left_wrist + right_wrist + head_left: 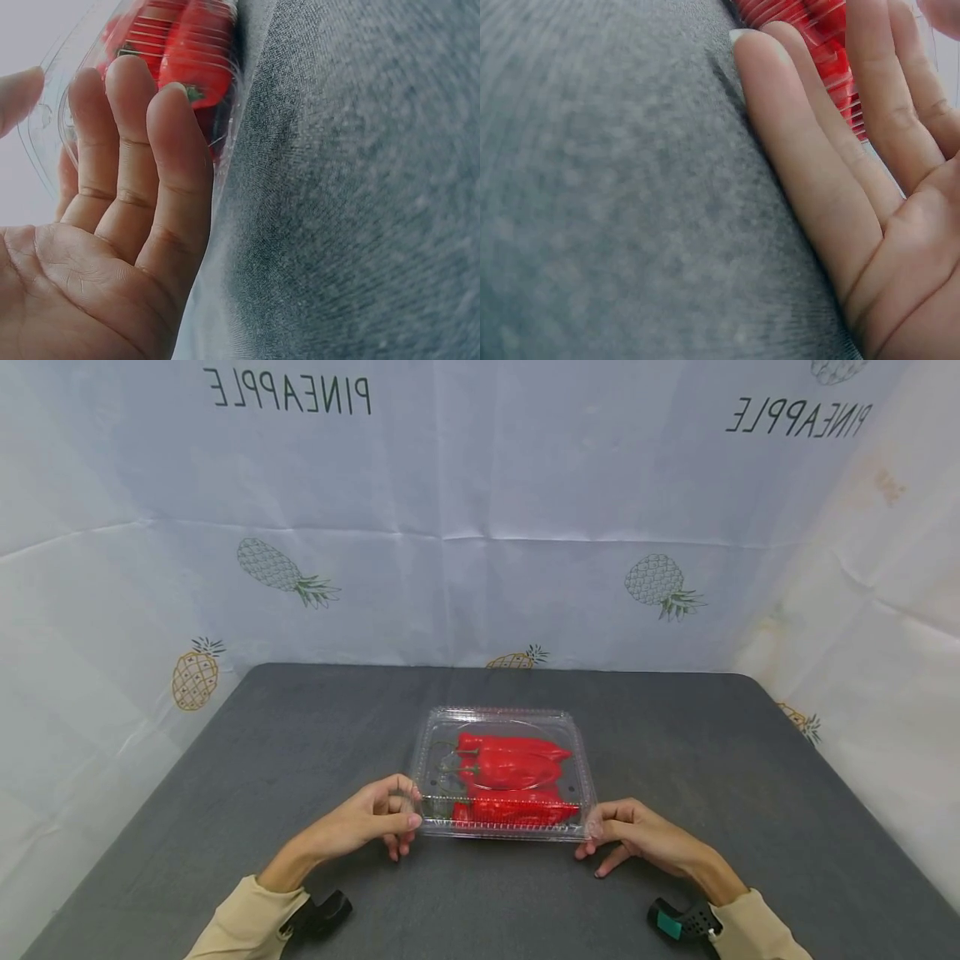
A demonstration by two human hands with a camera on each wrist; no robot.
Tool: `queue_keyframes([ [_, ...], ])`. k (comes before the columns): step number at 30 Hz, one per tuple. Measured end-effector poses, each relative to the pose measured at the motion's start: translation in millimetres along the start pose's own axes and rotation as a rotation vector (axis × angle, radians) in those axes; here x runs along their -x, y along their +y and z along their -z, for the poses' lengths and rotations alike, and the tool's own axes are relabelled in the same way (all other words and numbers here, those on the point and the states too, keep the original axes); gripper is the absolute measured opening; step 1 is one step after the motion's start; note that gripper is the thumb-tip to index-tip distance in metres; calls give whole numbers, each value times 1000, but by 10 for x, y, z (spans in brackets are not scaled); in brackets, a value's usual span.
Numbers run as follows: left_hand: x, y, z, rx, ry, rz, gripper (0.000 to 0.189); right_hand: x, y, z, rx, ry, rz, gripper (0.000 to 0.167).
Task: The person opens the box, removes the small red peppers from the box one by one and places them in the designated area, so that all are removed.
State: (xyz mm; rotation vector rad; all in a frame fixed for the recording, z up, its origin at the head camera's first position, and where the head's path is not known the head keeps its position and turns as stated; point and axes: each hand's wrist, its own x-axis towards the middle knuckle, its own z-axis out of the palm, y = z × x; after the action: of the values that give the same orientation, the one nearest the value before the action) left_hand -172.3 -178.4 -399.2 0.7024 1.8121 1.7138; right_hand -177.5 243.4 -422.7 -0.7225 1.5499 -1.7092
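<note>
A clear plastic clamshell container (502, 837) sits on the dark table, its see-through lid over several red peppers (517, 768) with thin green stems. At its near left corner my left hand (371, 818) pinches the rim between thumb and forefinger. The other fingers of that hand spread along the container's side, as the left wrist view shows. My right hand (637, 837) holds the near right corner, thumb and forefinger at the rim. In the right wrist view its lower fingers (802, 142) lie low along the table, with red peppers (810, 37) behind them.
The dark grey table (300, 727) has rounded far corners. White cloth (465, 602) printed with pineapples hangs behind it and at both sides. Black bands (318, 917) circle both wrists at the beige sleeves.
</note>
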Motion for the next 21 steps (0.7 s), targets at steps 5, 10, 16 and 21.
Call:
queue_keyframes([
  [5,7,-9,0,-12,5,5,30,11,-15,4,62,52,5,19],
  [10,3,-12,-5,-28,16,7,32,23,-54,-9,162,177,-3,12],
  [16,-2,-4,-4,-32,17,-8,33,35,-90,-48,222,290,31,42],
  [21,-2,4,-3,-25,12,-14,32,33,-104,-70,225,310,79,50],
])
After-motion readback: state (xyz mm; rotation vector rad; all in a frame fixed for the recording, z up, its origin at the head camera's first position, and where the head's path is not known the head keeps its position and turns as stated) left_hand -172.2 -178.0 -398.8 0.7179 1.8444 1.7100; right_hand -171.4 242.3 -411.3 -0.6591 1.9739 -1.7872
